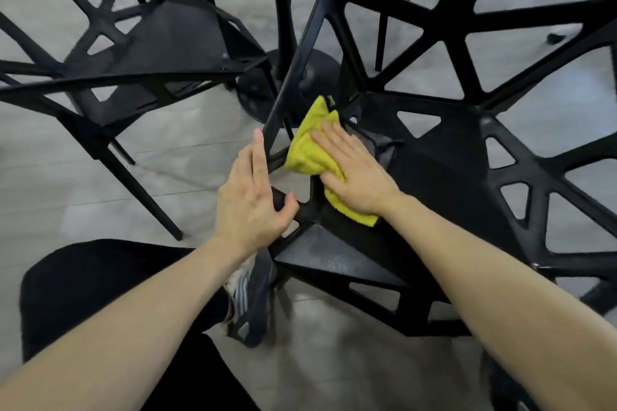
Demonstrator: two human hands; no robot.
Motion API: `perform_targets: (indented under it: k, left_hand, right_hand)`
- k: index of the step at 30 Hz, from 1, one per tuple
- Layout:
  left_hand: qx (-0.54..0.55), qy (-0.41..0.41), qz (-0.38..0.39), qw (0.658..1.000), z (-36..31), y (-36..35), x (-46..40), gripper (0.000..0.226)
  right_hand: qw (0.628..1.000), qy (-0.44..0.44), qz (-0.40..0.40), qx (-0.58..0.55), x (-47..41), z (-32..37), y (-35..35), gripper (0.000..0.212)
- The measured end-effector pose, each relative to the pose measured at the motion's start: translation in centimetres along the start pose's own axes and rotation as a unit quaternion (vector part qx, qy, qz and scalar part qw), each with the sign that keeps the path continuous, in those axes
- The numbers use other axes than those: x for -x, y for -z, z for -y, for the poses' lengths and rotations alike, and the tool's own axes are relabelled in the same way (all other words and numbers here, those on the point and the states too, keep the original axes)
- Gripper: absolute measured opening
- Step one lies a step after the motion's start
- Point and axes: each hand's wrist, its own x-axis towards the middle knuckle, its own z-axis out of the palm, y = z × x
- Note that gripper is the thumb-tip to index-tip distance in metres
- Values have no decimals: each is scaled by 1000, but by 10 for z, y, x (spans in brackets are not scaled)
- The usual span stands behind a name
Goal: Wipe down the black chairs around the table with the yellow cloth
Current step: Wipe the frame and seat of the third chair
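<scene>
right hand (355, 173) flat, pressing yellow cloth (309, 150) on chair (450, 177) seat | left hand (253, 197) grip clenched on frame | risk: cloth snags in cutouts; chair tips

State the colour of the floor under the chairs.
Pale grey, plank-patterned floor, seen best in the head view.

Bright, even daylight; soft shadows on the grey floor (187, 173); motion blur upper left; wide-angle bending at edges.
</scene>
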Motion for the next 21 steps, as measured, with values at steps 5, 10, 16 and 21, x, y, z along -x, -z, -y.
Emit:
perform_targets:
  k: [5,10,16,21]
  left_hand:
    - [-18,13,27,999,-7,6,1,112]
    - [-43,17,43,998,-6,5,-1,113]
    - [-53,16,44,997,-5,2,0,112]
    - [-71,28,59,995,-6,4,-4,112]
  right_hand:
    - [995,-76,15,70,13,-58,19,78]
    - [986,-147,1,77,21,-19,16,87]
    - [993,68,92,43,58,-13,18,84]
    - [977,-179,33,114,13,-23,10,88]
